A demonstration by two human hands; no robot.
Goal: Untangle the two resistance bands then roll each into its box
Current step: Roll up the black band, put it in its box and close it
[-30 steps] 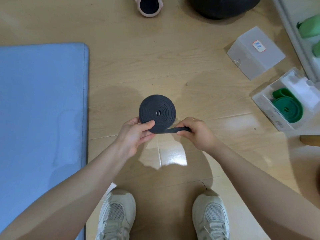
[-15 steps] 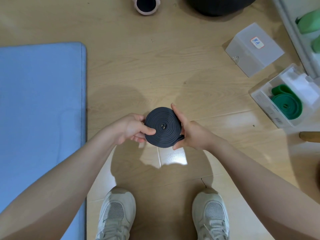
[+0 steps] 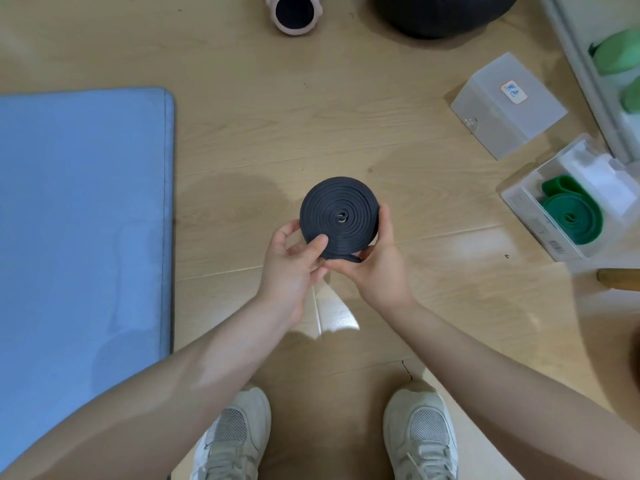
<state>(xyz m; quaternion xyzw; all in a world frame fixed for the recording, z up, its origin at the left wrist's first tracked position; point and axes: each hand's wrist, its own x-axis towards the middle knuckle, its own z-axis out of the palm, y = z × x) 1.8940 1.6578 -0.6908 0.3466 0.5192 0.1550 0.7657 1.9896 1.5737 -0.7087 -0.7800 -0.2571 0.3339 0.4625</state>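
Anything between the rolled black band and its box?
Only bare floor lies between the black band, held by left hand and right hand, and the closed translucent box; its closed lid would block insertion.

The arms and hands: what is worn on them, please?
Nothing shows on them. Both forearms are bare, with no sleeves, watch or gloves. The left hand and right hand are bare too; no ring can be made out.
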